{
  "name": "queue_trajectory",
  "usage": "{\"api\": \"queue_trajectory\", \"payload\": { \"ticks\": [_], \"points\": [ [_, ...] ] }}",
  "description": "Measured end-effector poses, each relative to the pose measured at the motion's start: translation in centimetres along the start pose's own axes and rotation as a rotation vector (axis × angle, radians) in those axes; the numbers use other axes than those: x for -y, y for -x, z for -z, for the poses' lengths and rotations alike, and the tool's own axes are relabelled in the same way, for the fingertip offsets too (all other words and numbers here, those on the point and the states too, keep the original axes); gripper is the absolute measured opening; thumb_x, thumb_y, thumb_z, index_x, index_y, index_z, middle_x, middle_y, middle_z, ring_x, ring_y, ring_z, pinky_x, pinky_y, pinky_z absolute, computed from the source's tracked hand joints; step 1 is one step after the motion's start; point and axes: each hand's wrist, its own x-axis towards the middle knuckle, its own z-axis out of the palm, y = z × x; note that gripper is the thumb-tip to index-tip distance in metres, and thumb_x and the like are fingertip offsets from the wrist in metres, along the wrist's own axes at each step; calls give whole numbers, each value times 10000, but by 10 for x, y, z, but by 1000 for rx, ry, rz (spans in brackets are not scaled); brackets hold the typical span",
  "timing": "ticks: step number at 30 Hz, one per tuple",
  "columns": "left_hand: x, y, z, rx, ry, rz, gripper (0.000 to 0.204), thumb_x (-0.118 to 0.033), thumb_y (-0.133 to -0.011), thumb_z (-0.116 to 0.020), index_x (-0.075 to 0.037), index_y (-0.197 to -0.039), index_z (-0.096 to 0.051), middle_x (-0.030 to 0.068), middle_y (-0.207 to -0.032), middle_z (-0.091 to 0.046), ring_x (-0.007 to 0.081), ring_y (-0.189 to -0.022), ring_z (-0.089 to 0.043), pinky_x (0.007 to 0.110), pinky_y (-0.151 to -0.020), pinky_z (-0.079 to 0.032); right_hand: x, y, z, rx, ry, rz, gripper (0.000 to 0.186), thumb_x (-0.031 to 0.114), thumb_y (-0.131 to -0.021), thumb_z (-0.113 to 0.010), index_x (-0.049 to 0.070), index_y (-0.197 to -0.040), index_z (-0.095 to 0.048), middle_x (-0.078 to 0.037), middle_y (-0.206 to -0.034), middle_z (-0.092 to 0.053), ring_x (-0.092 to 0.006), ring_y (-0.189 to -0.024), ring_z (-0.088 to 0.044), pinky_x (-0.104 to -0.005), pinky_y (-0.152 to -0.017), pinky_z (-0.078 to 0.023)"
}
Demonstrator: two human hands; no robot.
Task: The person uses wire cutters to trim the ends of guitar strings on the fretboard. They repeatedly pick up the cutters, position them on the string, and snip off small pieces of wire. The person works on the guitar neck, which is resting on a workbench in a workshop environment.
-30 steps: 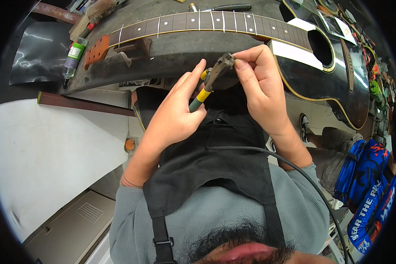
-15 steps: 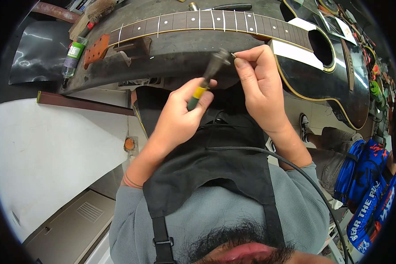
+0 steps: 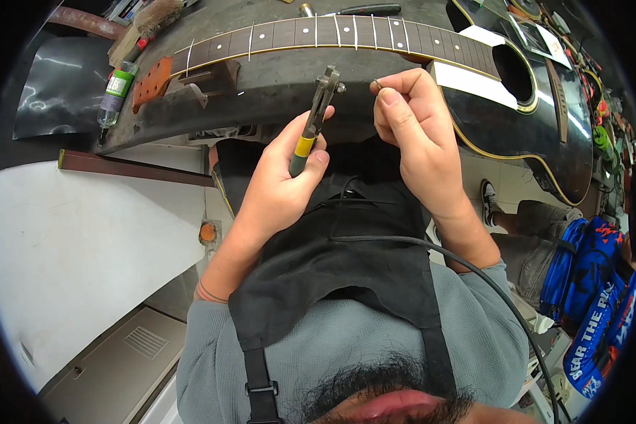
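Observation:
My left hand [image 3: 275, 173] is closed round the green and yellow handle of a plier-like metal nipper [image 3: 321, 95], its jaws pointing up and away from me. My right hand [image 3: 424, 134] pinches a short, thin piece of fret wire [image 3: 378, 84] between thumb and forefinger, apart from the nipper. Beyond both hands lies an acoustic guitar, its dark fretboard [image 3: 283, 37] running across the bench and its black body [image 3: 498, 131] at the right. Several bright metal frets cross the fretboard; other slots show only dark lines. The brown headstock [image 3: 152, 83] is at the left.
A dark neck rest [image 3: 218, 76] stands under the neck near the headstock. A clear bottle with a green label [image 3: 116, 92] and a brush [image 3: 159, 18] are at the left. A black-handled tool [image 3: 369, 10] lies behind the neck. Another person's leg [image 3: 530, 226] shows at the right.
The nipper has drawn left, away from the fret wire, and turned more upright. My right hand still pinches the wire and has tilted slightly.

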Motion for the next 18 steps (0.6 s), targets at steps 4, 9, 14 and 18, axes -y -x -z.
{"api": "queue_trajectory", "payload": {
  "ticks": [4,9,14,18],
  "points": [
    [-1,1,1,-3,7,-2,492,-27,-1059,-608,16,-1546,-556,-2,-937,-556,96,-852,-520,276,-867,-476,3,-1,-1,15,-44,-41,188,150,-1192,-531,-19,-1255,-583,30,-895,-535,-40,-767,-442,-223,-668,-390],
    [-2,1,1,-10,-17,-5,497,-25,-1054,-608,16,-1546,-555,3,-946,-565,102,-865,-528,279,-886,-480,3,-2,2,53,-122,-91,217,174,-1198,-511,-22,-1262,-581,36,-846,-504,-41,-725,-400,-230,-640,-355],
    [-2,1,1,-11,-18,-1,503,-7,-1038,-604,1,-1540,-560,8,-954,-571,105,-868,-533,283,-887,-485,5,-2,1,67,-127,-118,238,195,-1198,-504,-20,-1262,-586,35,-823,-491,-39,-708,-382,-233,-632,-346],
    [-2,0,1,-10,-33,-13,507,4,-1029,-600,-8,-1535,-561,11,-961,-570,103,-860,-534,283,-871,-490,5,-3,-1,64,-113,-117,232,184,-1203,-460,-9,-1256,-577,41,-798,-419,-60,-686,-340,-245,-610,-293]
  ]
}}
